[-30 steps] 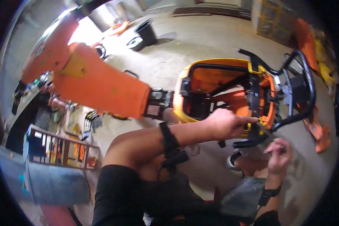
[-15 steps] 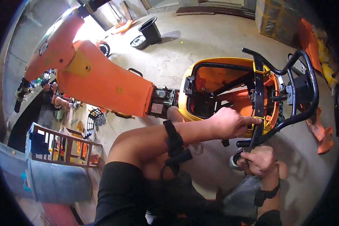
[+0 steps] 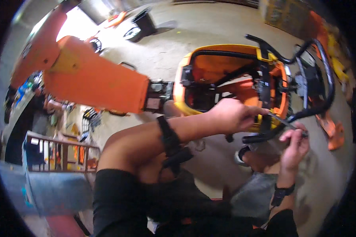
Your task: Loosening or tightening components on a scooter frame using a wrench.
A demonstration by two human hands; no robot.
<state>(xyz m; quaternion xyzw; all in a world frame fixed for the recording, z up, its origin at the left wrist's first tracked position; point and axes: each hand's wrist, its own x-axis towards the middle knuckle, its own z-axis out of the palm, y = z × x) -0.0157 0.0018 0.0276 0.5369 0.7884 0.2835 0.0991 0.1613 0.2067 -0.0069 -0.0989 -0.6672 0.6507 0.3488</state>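
The right grip [image 3: 296,143] pinches a slim tool [image 3: 281,119], its tip at the orange-yellow vehicle body [image 3: 247,94]; the left grip [image 3: 231,114] extends one finger there, whether pinching I cannot tell; keeping the tip steady seems wise

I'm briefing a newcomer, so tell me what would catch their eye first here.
The large orange body at left would probably strike first, then the yellow-rimmed open shell right of center, with a black tubular rack on its right. Next, near the shell's lower right corner, the left hand extends a finger and the right hand grips a thin tool.
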